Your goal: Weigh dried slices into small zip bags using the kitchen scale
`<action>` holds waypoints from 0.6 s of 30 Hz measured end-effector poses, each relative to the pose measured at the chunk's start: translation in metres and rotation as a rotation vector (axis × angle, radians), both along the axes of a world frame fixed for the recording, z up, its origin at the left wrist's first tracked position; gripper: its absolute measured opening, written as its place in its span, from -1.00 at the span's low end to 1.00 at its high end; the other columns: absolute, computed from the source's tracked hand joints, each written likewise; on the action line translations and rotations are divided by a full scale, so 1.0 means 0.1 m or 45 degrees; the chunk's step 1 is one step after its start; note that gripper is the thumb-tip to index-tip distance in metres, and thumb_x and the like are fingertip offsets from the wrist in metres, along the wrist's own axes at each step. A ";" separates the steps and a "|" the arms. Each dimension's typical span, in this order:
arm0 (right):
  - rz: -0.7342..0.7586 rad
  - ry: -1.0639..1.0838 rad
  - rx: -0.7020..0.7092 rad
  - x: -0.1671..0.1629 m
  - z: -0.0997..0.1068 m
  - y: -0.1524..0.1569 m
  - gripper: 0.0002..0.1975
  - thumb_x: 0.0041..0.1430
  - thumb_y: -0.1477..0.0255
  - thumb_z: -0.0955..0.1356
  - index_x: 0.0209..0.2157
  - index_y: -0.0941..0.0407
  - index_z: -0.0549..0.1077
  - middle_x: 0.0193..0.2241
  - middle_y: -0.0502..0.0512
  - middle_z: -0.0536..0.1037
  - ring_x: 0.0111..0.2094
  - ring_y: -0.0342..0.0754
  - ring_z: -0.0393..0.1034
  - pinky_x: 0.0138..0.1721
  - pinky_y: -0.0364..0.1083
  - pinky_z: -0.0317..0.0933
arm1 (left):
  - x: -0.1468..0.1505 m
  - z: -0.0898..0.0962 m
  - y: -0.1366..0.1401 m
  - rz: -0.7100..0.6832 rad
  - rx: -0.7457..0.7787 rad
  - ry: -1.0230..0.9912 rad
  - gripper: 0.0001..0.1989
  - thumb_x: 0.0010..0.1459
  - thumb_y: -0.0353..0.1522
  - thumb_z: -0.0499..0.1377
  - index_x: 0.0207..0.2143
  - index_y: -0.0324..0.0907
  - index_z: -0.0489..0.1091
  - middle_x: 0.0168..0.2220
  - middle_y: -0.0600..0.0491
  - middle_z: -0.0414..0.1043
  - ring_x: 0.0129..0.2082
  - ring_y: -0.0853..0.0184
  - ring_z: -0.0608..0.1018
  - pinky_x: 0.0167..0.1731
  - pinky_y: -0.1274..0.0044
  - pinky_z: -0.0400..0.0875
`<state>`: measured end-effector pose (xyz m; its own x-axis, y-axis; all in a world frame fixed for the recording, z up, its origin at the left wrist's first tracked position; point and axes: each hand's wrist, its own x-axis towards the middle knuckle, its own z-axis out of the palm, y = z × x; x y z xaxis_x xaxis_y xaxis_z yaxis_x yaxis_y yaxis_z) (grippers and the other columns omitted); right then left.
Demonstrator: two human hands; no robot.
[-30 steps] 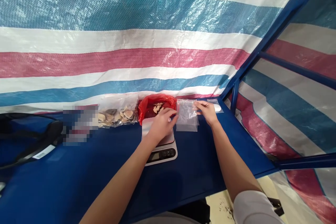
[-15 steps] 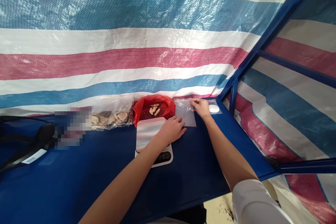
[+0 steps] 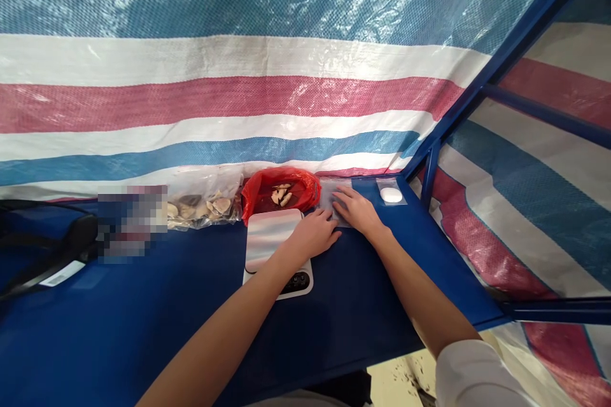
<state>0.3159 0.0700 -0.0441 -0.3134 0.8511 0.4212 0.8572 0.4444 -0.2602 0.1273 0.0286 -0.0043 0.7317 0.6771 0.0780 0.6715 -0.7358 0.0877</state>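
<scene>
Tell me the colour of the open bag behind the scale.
The open bag is red, seen best in the head view.

So the back wall is basically a striped woven plastic tarp [image 3: 229, 98], white, blue and reddish-pink, kinda wrinkly, with light glaring off it up top. A blue metal post [image 3: 484, 79] slants down from the upper right, with more striped sheeting [image 3: 515, 184] behind it. Blue tabletop [image 3: 157, 318] across the lower frame, and pale, dark-speckled floor [image 3: 396, 378] peeking out bottom right of center.

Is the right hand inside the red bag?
No, the right hand is over the clear bag beside the red bag.
</scene>
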 end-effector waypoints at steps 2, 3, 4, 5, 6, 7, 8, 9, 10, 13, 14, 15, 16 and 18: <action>0.029 -0.046 -0.017 0.00 -0.06 0.01 -0.67 0.39 0.37 0.26 0.06 0.10 0.54 0.17 0.16 0.49 0.20 0.12 0.38 0.21 0.07 0.32 | 0.01 -0.01 0.00 -0.009 0.002 -0.017 -0.68 0.38 -0.23 0.07 -0.03 -0.24 0.49 0.02 -0.15 0.46 -0.01 0.11 0.51 0.00 0.34 0.41; 0.043 -0.063 -0.020 0.02 -0.07 0.01 -0.66 0.40 0.37 0.25 0.07 0.12 0.54 0.18 0.17 0.49 0.21 0.12 0.37 0.23 0.07 0.31 | 0.01 -0.01 -0.01 -0.012 0.001 -0.019 -0.67 0.38 -0.23 0.06 -0.02 -0.24 0.49 0.03 -0.15 0.46 0.00 0.11 0.51 0.00 0.34 0.41; 0.054 -0.079 -0.021 0.03 -0.08 0.02 -0.65 0.40 0.36 0.24 0.09 0.13 0.53 0.18 0.18 0.48 0.22 0.13 0.36 0.24 0.08 0.30 | 0.01 -0.01 -0.01 -0.016 -0.001 -0.018 -0.67 0.38 -0.23 0.06 -0.02 -0.24 0.48 0.03 -0.15 0.46 0.00 0.11 0.51 0.01 0.34 0.41; 0.066 -0.093 -0.021 0.05 -0.08 0.04 -0.64 0.41 0.36 0.23 0.10 0.13 0.52 0.19 0.18 0.48 0.23 0.13 0.36 0.24 0.08 0.29 | 0.02 -0.01 -0.01 -0.019 -0.003 -0.015 -0.67 0.39 -0.24 0.05 -0.02 -0.25 0.48 0.04 -0.15 0.46 0.00 0.11 0.51 0.02 0.34 0.41; 0.077 -0.108 -0.019 0.07 -0.08 0.05 -0.63 0.41 0.35 0.23 0.11 0.13 0.51 0.19 0.18 0.48 0.23 0.13 0.35 0.24 0.08 0.29 | 0.03 -0.01 -0.01 -0.020 -0.006 -0.014 -0.67 0.39 -0.24 0.05 -0.01 -0.25 0.48 0.04 -0.14 0.46 0.01 0.11 0.51 0.03 0.35 0.40; 0.089 -0.123 -0.017 0.08 -0.07 0.06 -0.63 0.42 0.35 0.22 0.12 0.13 0.51 0.19 0.18 0.47 0.24 0.13 0.35 0.24 0.09 0.29 | 0.03 -0.01 -0.01 -0.019 -0.012 -0.012 -0.67 0.39 -0.24 0.05 -0.01 -0.25 0.48 0.04 -0.14 0.46 0.01 0.11 0.51 0.04 0.35 0.40; 0.103 -0.138 -0.013 0.10 -0.06 0.08 -0.62 0.42 0.35 0.22 0.12 0.13 0.51 0.19 0.18 0.48 0.24 0.13 0.34 0.25 0.09 0.29 | 0.03 0.00 0.00 -0.017 -0.017 -0.012 -0.67 0.39 -0.24 0.05 0.00 -0.25 0.48 0.04 -0.14 0.46 0.01 0.11 0.51 0.04 0.35 0.40; 0.118 -0.153 -0.010 0.11 -0.04 0.10 -0.62 0.42 0.35 0.22 0.12 0.12 0.51 0.19 0.18 0.48 0.24 0.13 0.35 0.25 0.09 0.29 | 0.04 0.00 0.00 -0.014 -0.021 -0.012 -0.66 0.39 -0.24 0.05 0.00 -0.26 0.47 0.03 -0.15 0.47 0.01 0.11 0.51 0.04 0.34 0.40; 0.132 -0.167 -0.005 0.11 -0.03 0.11 -0.62 0.43 0.36 0.21 0.12 0.12 0.52 0.18 0.18 0.49 0.23 0.12 0.36 0.24 0.09 0.29 | 0.04 0.01 0.00 -0.010 -0.023 -0.012 -0.66 0.39 -0.24 0.05 0.00 -0.26 0.47 0.03 -0.15 0.47 0.01 0.10 0.51 0.04 0.34 0.40; 0.167 -0.210 0.023 0.12 0.01 0.16 -0.63 0.43 0.36 0.21 0.11 0.11 0.52 0.16 0.18 0.51 0.19 0.11 0.39 0.23 0.07 0.30 | 0.04 0.01 0.01 -0.004 -0.024 -0.011 -0.66 0.39 -0.24 0.05 -0.01 -0.27 0.48 0.01 -0.15 0.48 0.00 0.11 0.51 0.03 0.34 0.41; 0.174 -0.224 0.035 0.12 0.02 0.17 -0.63 0.43 0.36 0.21 0.10 0.12 0.53 0.16 0.18 0.51 0.19 0.11 0.40 0.23 0.07 0.30 | 0.04 0.01 0.01 -0.003 -0.025 -0.012 -0.67 0.39 -0.24 0.05 -0.02 -0.26 0.48 0.00 -0.15 0.48 0.00 0.11 0.51 0.03 0.34 0.41; 0.181 -0.238 0.048 0.12 0.03 0.19 -0.63 0.43 0.36 0.21 0.10 0.12 0.53 0.15 0.18 0.52 0.18 0.11 0.41 0.23 0.07 0.30 | 0.04 0.01 0.01 -0.002 -0.026 -0.013 -0.68 0.39 -0.24 0.05 -0.02 -0.26 0.48 0.00 -0.15 0.48 0.00 0.12 0.51 0.03 0.35 0.41; 0.189 -0.249 0.059 0.12 0.04 0.20 -0.63 0.43 0.37 0.21 0.09 0.12 0.53 0.15 0.18 0.52 0.18 0.11 0.41 0.23 0.07 0.29 | 0.03 0.01 0.01 0.000 -0.025 -0.015 -0.68 0.39 -0.24 0.06 -0.03 -0.25 0.48 0.00 -0.14 0.47 0.00 0.12 0.51 0.03 0.35 0.41; 0.204 -0.264 0.071 0.12 0.04 0.21 -0.64 0.43 0.37 0.21 0.09 0.12 0.53 0.14 0.19 0.52 0.17 0.11 0.41 0.22 0.08 0.30 | 0.03 0.00 0.01 0.001 -0.020 -0.017 -0.69 0.38 -0.24 0.06 -0.05 -0.25 0.48 -0.01 -0.15 0.47 0.00 0.12 0.51 0.04 0.35 0.40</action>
<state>0.3275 0.0911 -0.0396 -0.5268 0.7610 0.3788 0.8071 0.5876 -0.0580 0.1306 0.0295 -0.0042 0.7299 0.6791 0.0774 0.6710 -0.7335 0.1081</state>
